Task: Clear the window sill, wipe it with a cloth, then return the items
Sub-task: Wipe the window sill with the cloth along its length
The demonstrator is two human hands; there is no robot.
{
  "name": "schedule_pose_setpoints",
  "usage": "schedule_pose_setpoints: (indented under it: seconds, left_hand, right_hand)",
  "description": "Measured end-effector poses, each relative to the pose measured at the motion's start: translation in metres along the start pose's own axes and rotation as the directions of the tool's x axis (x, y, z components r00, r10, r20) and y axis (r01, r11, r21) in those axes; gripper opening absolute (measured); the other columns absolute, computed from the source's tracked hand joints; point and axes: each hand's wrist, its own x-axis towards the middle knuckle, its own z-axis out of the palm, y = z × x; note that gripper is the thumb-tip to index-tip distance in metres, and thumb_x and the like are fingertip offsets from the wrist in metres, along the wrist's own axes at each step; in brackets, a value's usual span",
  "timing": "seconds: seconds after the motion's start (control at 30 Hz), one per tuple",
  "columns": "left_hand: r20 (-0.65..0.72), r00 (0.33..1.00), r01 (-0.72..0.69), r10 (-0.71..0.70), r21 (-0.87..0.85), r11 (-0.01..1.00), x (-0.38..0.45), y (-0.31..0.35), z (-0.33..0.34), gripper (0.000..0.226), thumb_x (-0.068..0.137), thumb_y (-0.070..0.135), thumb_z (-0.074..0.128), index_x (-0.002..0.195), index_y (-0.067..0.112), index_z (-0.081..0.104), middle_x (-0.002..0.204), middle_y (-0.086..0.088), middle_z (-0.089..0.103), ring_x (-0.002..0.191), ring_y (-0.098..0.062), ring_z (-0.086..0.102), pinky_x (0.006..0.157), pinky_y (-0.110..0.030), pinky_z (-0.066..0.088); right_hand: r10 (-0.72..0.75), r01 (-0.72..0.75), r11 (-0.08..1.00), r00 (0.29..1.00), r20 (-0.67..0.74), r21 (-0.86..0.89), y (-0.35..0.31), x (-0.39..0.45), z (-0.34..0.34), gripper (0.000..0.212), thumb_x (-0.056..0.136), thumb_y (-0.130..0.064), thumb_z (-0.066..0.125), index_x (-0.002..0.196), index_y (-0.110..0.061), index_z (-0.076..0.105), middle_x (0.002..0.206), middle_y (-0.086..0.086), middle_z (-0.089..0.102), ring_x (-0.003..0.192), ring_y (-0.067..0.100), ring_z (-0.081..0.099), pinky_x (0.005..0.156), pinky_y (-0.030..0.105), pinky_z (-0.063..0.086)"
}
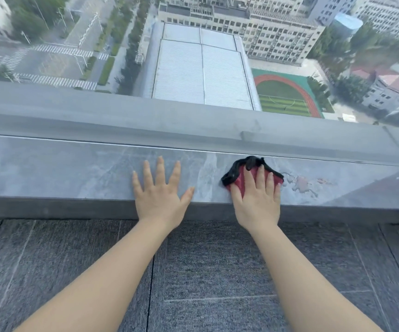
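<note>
Sill (78,171) of grey stone runs across the view below the window glass (193,56), with grey carpet (205,271) on the floor beneath it. Right hand (257,200) lies flat on a red cloth (239,182) with a black edge, pressing it onto the sill close to the window frame. Just right of the cloth sits a wet patch (301,184). Left hand (159,191) rests spread and released on the bare sill, near the cloth but apart from it
</note>
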Motion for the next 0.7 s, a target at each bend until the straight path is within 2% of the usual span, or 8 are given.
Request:
schedule_pose_setpoints:
  seconds: [0.1, 0.2, 0.27, 0.33, 0.43, 0.5, 0.6, 0.7]
  left_hand:
    - [-0.022, 1.0, 0.007, -0.006, 0.02, 1.0, 0.001, 0.001, 0.002, 0.065, 0.086, 0.06, 0.015, 0.141, 0.034, -0.008, 0.156, -0.003, -0.014, 0.142, -0.031, -0.015, 0.114, -0.052, -0.007]
    - [-0.03, 0.999, 0.015, -0.014, 0.023, 1.0, 0.001, 0.003, 0.003, 0.064, 0.087, 0.06, 0.016, 0.141, 0.034, -0.007, 0.156, -0.003, -0.013, 0.142, -0.031, -0.014, 0.114, -0.053, -0.006]
    - [-0.03, 0.999, 0.018, -0.017, 0.031, 0.999, 0.0, 0.004, 0.003, 0.064, 0.087, 0.059, 0.016, 0.141, 0.034, -0.006, 0.156, -0.004, -0.011, 0.142, -0.032, -0.013, 0.115, -0.053, -0.006]
    - [-0.027, 0.999, 0.023, -0.022, 0.04, 0.999, 0.0, 0.004, 0.002, 0.064, 0.086, 0.059, 0.015, 0.141, 0.035, -0.005, 0.156, -0.003, -0.01, 0.142, -0.032, -0.012, 0.115, -0.053, -0.005]
    - [-0.023, 0.999, 0.028, -0.027, 0.051, 0.998, 0.0, 0.003, 0.001, 0.063, 0.086, 0.06, 0.015, 0.141, 0.035, -0.005, 0.156, -0.003, -0.009, 0.143, -0.031, -0.011, 0.115, -0.052, -0.004]
    - [-0.025, 0.999, 0.022, -0.02, 0.05, 0.998, -0.001, 0.003, 0.001, 0.062, 0.087, 0.059, 0.015, 0.141, 0.036, -0.004, 0.157, -0.003, -0.007, 0.143, -0.031, -0.01, 0.115, -0.052, -0.003]
    - [-0.031, 0.999, 0.02, -0.018, 0.052, 0.998, -0.002, 0.003, 0.001, 0.061, 0.087, 0.058, 0.015, 0.141, 0.036, -0.003, 0.157, -0.003, -0.006, 0.143, -0.031, -0.009, 0.115, -0.052, -0.003]
    - [-0.029, 0.999, 0.026, -0.025, 0.063, 0.998, -0.002, 0.003, 0.0, 0.061, 0.088, 0.057, 0.015, 0.142, 0.035, -0.003, 0.157, -0.003, -0.006, 0.143, -0.031, -0.008, 0.116, -0.051, -0.003]
  right_hand:
    - [0.142, -0.142, 0.99, 0.99, -0.009, 0.011, -0.016, 0.017, 0.0, 0.06, 0.095, -0.045, 0.021, 0.148, -0.022, 0.004, 0.158, 0.013, -0.008, 0.145, 0.034, -0.009, 0.117, 0.05, -0.008]
    - [0.121, -0.121, 0.992, 0.993, -0.005, 0.024, -0.041, 0.028, 0.005, 0.061, 0.095, -0.043, 0.02, 0.148, -0.018, 0.003, 0.158, 0.016, -0.006, 0.144, 0.038, -0.01, 0.114, 0.055, -0.01]
    - [0.0, 0.0, 1.0, 1.0, -0.003, 0.006, -0.05, 0.027, 0.008, 0.06, 0.096, -0.042, 0.019, 0.148, -0.018, 0.001, 0.158, 0.014, -0.006, 0.145, 0.035, -0.012, 0.114, 0.053, -0.012]
    - [-0.205, 0.205, 0.978, 0.979, 0.015, -0.036, -0.047, 0.022, 0.01, 0.057, 0.096, -0.041, 0.019, 0.148, -0.023, 0.002, 0.159, 0.008, -0.008, 0.146, 0.027, -0.013, 0.115, 0.047, -0.013]
    - [-0.475, 0.477, 0.878, 0.879, 0.054, -0.039, -0.026, 0.015, 0.005, 0.052, 0.097, -0.039, 0.022, 0.147, -0.032, 0.009, 0.159, -0.002, -0.004, 0.147, 0.017, -0.01, 0.117, 0.039, -0.012]
    - [-0.538, 0.542, 0.839, 0.839, 0.084, -0.049, -0.004, 0.013, 0.0, 0.051, 0.097, -0.04, 0.02, 0.146, -0.035, 0.009, 0.159, -0.005, -0.003, 0.147, 0.013, -0.008, 0.117, 0.035, -0.013]
    - [-0.486, 0.493, 0.865, 0.869, 0.095, -0.088, 0.037, 0.013, -0.009, 0.053, 0.093, -0.042, 0.014, 0.146, -0.036, 0.007, 0.159, -0.007, -0.004, 0.146, 0.01, -0.009, 0.117, 0.033, -0.013]
    - [-0.297, 0.3, 0.952, 0.954, 0.048, -0.068, 0.064, 0.019, -0.015, 0.053, 0.097, -0.039, 0.02, 0.147, -0.033, 0.004, 0.159, -0.002, -0.007, 0.147, 0.015, -0.01, 0.117, 0.036, -0.012]
